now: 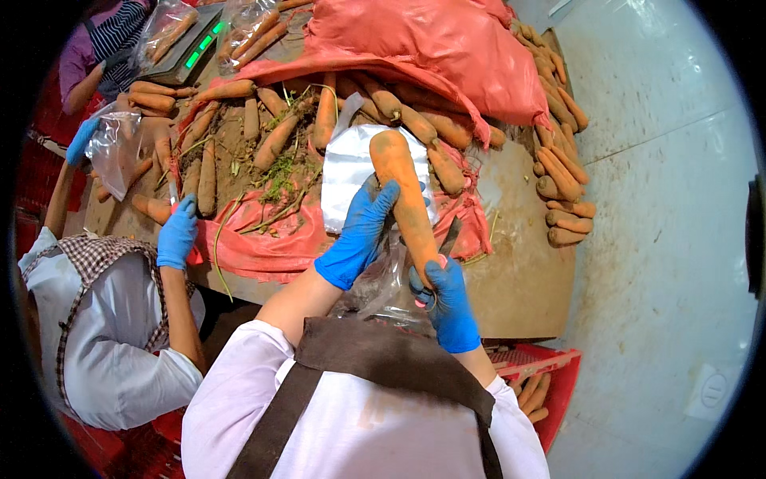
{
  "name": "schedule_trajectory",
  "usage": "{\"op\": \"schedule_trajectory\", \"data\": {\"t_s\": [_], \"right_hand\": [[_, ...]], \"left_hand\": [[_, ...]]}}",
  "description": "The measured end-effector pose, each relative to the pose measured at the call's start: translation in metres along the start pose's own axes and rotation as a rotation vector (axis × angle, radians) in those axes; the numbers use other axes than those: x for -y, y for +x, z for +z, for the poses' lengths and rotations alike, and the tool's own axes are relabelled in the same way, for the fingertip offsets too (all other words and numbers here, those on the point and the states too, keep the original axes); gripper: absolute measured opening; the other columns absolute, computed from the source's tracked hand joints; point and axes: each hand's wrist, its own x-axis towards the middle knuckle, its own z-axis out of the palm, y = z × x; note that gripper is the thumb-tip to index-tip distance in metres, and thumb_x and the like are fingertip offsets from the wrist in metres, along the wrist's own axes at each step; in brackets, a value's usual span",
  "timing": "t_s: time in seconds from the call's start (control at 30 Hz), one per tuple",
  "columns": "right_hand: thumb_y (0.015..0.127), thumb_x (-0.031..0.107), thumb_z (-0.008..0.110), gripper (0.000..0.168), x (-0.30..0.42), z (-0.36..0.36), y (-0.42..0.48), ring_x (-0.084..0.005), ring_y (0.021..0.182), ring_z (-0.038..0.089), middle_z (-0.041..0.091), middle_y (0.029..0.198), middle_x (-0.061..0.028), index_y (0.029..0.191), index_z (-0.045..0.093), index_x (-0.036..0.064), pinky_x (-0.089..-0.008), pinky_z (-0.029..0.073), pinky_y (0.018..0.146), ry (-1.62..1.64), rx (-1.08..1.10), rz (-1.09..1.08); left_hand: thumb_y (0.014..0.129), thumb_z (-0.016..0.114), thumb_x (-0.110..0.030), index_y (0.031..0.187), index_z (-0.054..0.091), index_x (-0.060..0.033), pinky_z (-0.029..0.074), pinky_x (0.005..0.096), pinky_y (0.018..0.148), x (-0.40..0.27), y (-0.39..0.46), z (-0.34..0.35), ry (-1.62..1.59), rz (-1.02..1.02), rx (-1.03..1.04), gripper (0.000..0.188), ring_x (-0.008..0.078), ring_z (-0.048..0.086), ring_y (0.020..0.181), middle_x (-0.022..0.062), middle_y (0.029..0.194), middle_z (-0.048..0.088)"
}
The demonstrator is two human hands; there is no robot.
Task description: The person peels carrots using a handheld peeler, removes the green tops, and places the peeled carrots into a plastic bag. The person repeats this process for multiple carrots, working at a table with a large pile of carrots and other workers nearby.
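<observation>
My left hand (360,230), in a blue glove, holds a large carrot (404,197) by its side, around the middle. In my right hand (447,302), also gloved in blue, are the carrot's narrow lower end and a knife, whose dark blade (450,238) points up beside the carrot; pink bits of its handle show between the fingers. Behind the carrot lies a stack of clear plastic bags (347,179) on the table, and more crumpled clear film (389,281) hangs between my forearms. Soil-covered carrots (276,142) lie just beyond, with green tops and loose dirt.
A red woven sack (413,42) lies across the far side. Carrots line the table's right edge (562,173). A co-worker in blue gloves (178,233) works at left; another person stands by a scale (179,60) with bagged carrots. A red crate (559,371) with carrots sits lower right.
</observation>
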Motion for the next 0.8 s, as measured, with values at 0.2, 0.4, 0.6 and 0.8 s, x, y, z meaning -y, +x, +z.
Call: {"op": "schedule_trajectory", "data": {"t_s": [0.2,0.4,0.6,0.8], "right_hand": [[0.077,0.037,0.065,0.041,-0.002,0.005,0.000,-0.0082,0.045,0.040,0.047,0.058,-0.0032,0.090,0.049,0.002,-0.0197,0.029,0.040,-0.074,-0.053,-0.053],[0.078,0.027,0.064,0.033,-0.027,0.004,0.001,-0.0085,0.050,0.045,0.053,0.067,-0.0035,0.095,0.052,0.002,-0.0211,0.034,0.042,-0.432,-0.165,-0.328],[0.077,0.034,0.064,0.043,-0.007,0.006,-0.012,-0.0094,0.046,0.041,0.048,0.061,-0.0040,0.101,0.050,0.001,-0.0225,0.030,0.041,-0.119,-0.082,0.009],[0.074,0.028,0.069,0.050,-0.012,-0.010,-0.007,-0.0146,0.059,0.052,0.056,0.074,-0.0084,0.109,0.050,-0.002,-0.0253,0.042,0.052,-0.179,-0.027,-0.193]], "left_hand": [[0.076,0.069,-0.031,0.128,0.028,-0.0029,0.048,0.0423,0.086,0.022,-0.020,0.005,0.080,0.107,0.078,0.072,0.0323,0.056,0.100,0.0179,0.119,0.045],[0.077,0.068,-0.025,0.125,0.030,-0.0002,0.049,0.0400,0.084,-0.006,-0.021,0.027,0.120,-0.167,-0.033,0.067,0.0301,0.057,0.098,0.0167,0.112,0.048],[0.074,0.070,-0.023,0.131,0.025,-0.0009,0.044,0.0407,0.091,-0.005,-0.030,0.026,0.165,-0.047,0.195,0.076,0.0294,0.053,0.106,0.0157,0.122,0.045],[0.077,0.068,-0.019,0.135,0.020,-0.0023,0.040,0.0423,0.096,-0.006,-0.029,0.020,0.101,-0.064,0.259,0.077,0.0312,0.048,0.113,0.0158,0.130,0.039]]}}
